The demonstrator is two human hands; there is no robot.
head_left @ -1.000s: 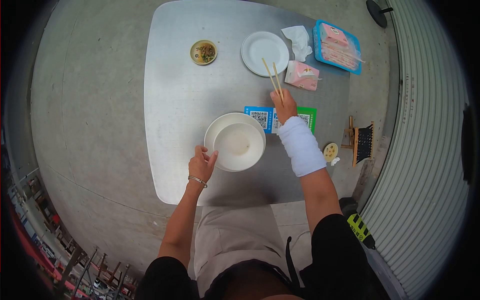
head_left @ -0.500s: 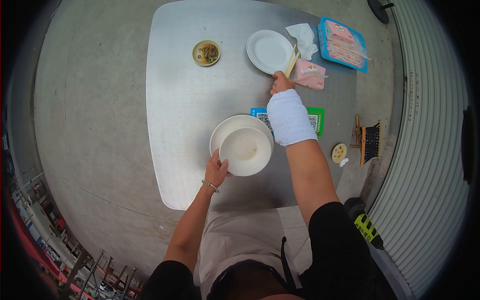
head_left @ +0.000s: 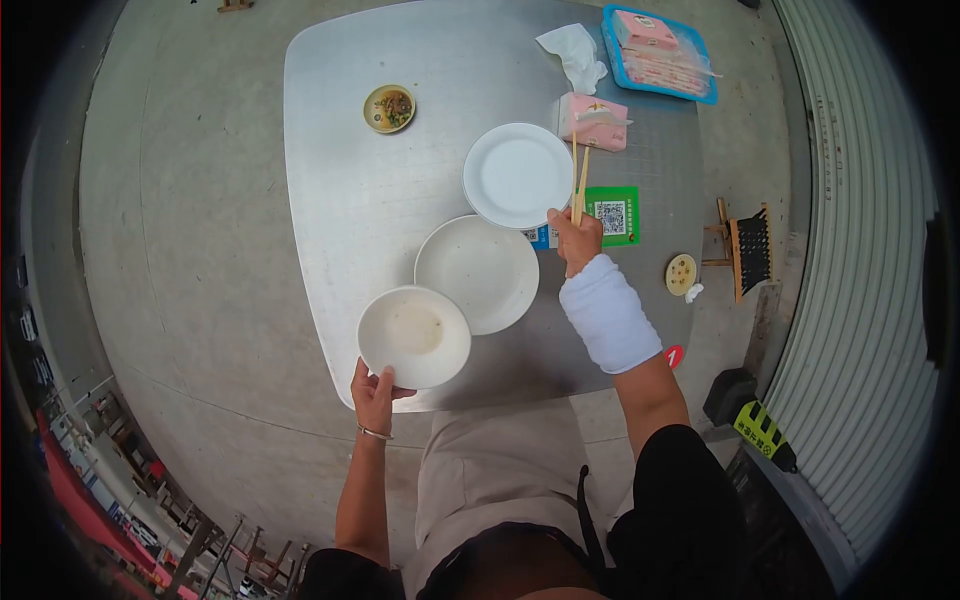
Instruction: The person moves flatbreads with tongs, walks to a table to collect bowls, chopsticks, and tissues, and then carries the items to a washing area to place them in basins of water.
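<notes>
My left hand [head_left: 374,397] grips the rim of a white bowl [head_left: 414,335], thumb on top, near the table's front edge. Light brown residue lies inside it. A larger white dish [head_left: 490,270] rests on the table, its lower left part covered by the bowl. My right hand [head_left: 577,240], with a white band [head_left: 612,315] around the wrist, pinches the edge of a white plate [head_left: 519,175] and also holds a pair of chopsticks [head_left: 580,185] pointing away from me. The plate's near edge slightly overlaps the larger dish in view.
A small sauce dish [head_left: 389,109] stands far left on the metal table [head_left: 350,220]. Far right are a pink tissue pack [head_left: 597,122], a crumpled tissue [head_left: 575,58] and a blue basket [head_left: 660,84] of packs. A green QR card [head_left: 615,215] lies beside my right hand.
My left hand has drawn the bowl toward me and left, off the middle of the larger dish. My right hand has brought the plate and chopsticks nearer to that dish.
</notes>
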